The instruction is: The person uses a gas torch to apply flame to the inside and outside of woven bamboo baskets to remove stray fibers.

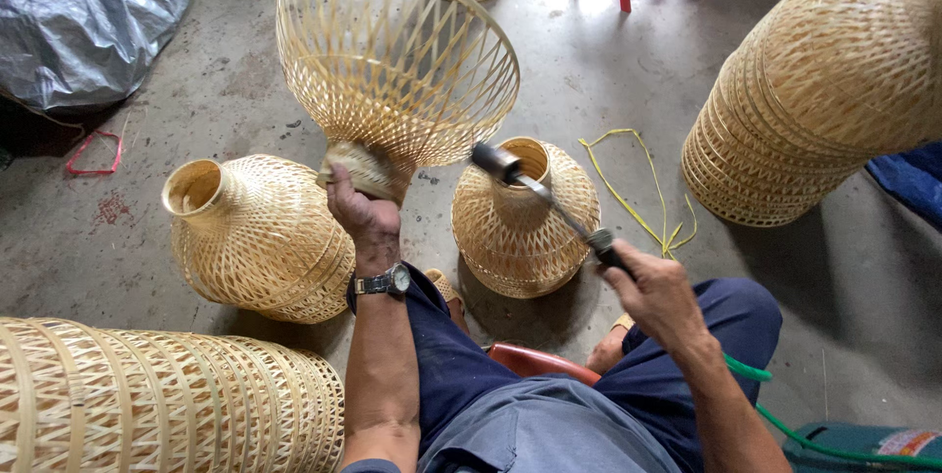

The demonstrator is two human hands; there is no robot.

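My left hand (pixel 361 215) grips the narrow neck of a pale, open-weave bamboo shade (pixel 392 66), flared mouth raised above the floor; my right hand (pixel 653 291) clasps a metal torch (pixel 549 203).

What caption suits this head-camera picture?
Left hand grips a flared woven bamboo shade by its neck; right hand holds a slim metal torch.

Left hand (pixel 361 213) grips narrow neck of open-weave bamboo basket (pixel 392 66), wide mouth tilted up and away. Right hand (pixel 655 291) holds a thin metal torch (pixel 549 203), dark nozzle beside the basket. Two woven vases (pixel 257 237) stand on concrete floor (pixel 863 287) between. Basket stacks (pixel 824 90) far right and near left.
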